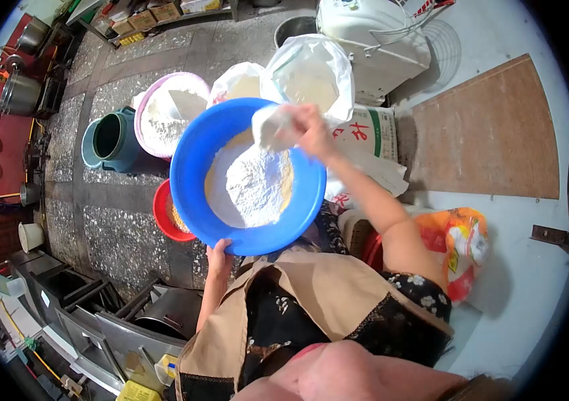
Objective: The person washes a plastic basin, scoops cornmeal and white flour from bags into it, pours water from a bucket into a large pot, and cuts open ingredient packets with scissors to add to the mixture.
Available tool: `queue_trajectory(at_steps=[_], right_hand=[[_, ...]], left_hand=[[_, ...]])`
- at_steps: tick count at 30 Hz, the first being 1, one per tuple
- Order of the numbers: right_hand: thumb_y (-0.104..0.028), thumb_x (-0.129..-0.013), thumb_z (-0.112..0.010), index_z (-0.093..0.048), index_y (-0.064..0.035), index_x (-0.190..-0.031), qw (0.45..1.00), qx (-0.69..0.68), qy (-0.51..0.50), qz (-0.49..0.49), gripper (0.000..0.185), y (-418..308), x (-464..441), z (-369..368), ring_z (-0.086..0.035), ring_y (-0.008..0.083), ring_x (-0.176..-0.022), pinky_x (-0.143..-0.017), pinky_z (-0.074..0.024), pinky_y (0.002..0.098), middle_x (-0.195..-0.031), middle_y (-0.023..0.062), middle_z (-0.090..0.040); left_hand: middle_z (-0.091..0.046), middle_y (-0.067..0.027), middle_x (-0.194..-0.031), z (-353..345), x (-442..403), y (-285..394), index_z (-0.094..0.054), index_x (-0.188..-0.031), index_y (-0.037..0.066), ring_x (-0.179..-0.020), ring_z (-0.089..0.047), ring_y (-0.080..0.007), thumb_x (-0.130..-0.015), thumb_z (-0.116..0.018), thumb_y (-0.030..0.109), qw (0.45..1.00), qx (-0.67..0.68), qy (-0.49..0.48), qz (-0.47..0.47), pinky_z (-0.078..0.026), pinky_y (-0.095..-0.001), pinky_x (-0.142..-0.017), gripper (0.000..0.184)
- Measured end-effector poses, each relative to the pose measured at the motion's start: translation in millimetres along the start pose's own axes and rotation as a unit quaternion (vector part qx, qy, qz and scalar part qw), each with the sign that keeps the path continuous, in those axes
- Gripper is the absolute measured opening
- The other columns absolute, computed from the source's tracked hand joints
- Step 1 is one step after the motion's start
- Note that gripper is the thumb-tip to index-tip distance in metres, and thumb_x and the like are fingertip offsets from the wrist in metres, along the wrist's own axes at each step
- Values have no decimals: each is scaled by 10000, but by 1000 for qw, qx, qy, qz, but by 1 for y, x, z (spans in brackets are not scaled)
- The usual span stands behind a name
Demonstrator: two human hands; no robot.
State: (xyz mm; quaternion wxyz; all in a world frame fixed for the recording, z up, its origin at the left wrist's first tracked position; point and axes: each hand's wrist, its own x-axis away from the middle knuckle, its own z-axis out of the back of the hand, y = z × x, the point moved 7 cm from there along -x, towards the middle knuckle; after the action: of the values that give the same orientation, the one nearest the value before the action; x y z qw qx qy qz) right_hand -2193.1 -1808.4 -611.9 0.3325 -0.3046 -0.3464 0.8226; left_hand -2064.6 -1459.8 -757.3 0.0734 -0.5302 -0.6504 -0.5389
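Observation:
A large blue basin (187, 200) is in front of my body, with a heap of white powder (251, 184) over a yellowish, grainy layer (288, 177). My left hand (218, 259) grips its near left rim, thumb over the edge. Above the far right side of the basin, my right hand (311, 130) is closed around a small white cup (270, 125), blurred and tilted over the powder. Whether anything is left inside the cup I cannot tell. Just beyond the basin stands a pink-rimmed tub (140, 127) of white powder with a white scoop-like piece in it.
Two open white bags (341, 73) stand behind the basin, beside a printed sack (385, 134). To the left are a green bucket (117, 137) and a red bowl (162, 217) with yellow grains. A metal stove unit (124, 341) is at lower left; a wooden board (492, 134) lies right.

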Motion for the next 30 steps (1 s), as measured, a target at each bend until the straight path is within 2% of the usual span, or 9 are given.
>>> queue_trajectory(at_steps=[2,6,8,11,15,21,26,29,30], right_hand=[[-259,-744,-685,-625,-281,-1067,956,188,17,226,329,-57,35,-30,-594,214,-799,-643,-524,273,-996,89,-478],[-152,-731,-659,-603,-305,-1095,940,121,18,318,399,-53,50,-50,-596,239,-779,-650,-528,323,-1044,112,-462],[-172,-712,-686,-578,-288,-1132,952,137,112,251,449,-23,11,-11,-592,267,-772,-672,-521,357,-1046,134,-459],[-233,-696,-737,-552,-247,-1164,964,190,177,-51,503,90,-66,31,-567,283,-821,-632,-504,374,-950,126,-498],[-312,-756,-676,-533,-199,-1167,923,212,-63,-315,449,332,-104,-45,-549,341,-866,-737,-464,448,-1019,164,-521],[-282,-756,-670,-496,-138,-1222,897,268,-212,-281,518,432,-85,-144,-488,373,-1088,-843,-456,421,-1166,218,-499],[-366,-771,-644,-549,-129,-1144,859,312,-285,-290,451,441,-42,-198,-546,311,-1002,-789,-473,393,-1125,127,-551],[-416,-781,-628,-581,-124,-1097,861,216,-269,-373,433,441,-32,-191,-580,274,-950,-757,-483,376,-1100,73,-583],[-416,-790,-632,-589,-126,-1081,845,25,-237,-479,413,443,-23,-184,-589,243,-906,-721,-484,345,-1038,51,-609]], left_hand=[[-539,-114,-965,0,-1,-4,-441,-1090,-40,-864,-569,-221,-704,-501,-26,1000,-5,-8,13,-503,-353,-748,391],[-560,-98,-891,-10,-6,1,-460,-1040,-17,-788,-596,-224,-727,-534,43,999,-11,30,-19,-514,-356,-707,327],[-566,-103,-885,-9,-9,0,-476,-1020,-22,-774,-598,-232,-730,-534,52,998,-21,57,-18,-516,-362,-697,305],[-576,-110,-875,-8,-10,2,-507,-984,-32,-768,-598,-242,-734,-537,76,994,-46,101,-1,-512,-363,-690,273],[-547,-117,-987,-19,13,10,-465,-1132,-17,-880,-571,-254,-701,-530,69,986,-79,142,44,-485,-379,-781,444],[-535,-94,-975,-30,34,6,-471,-1125,-15,-838,-550,-215,-674,-563,82,954,-132,269,25,-459,-317,-734,470],[-534,-87,-961,-33,49,0,-478,-1107,-14,-825,-544,-208,-675,-565,87,944,-132,292,82,-451,-309,-730,451],[-533,-83,-952,-36,39,0,-483,-1096,-13,-817,-541,-205,-676,-566,90,949,-120,276,90,-446,-305,-727,440],[-533,-82,-949,-37,35,1,-485,-1092,-13,-814,-540,-203,-676,-566,91,952,-118,266,94,-445,-303,-727,436]])
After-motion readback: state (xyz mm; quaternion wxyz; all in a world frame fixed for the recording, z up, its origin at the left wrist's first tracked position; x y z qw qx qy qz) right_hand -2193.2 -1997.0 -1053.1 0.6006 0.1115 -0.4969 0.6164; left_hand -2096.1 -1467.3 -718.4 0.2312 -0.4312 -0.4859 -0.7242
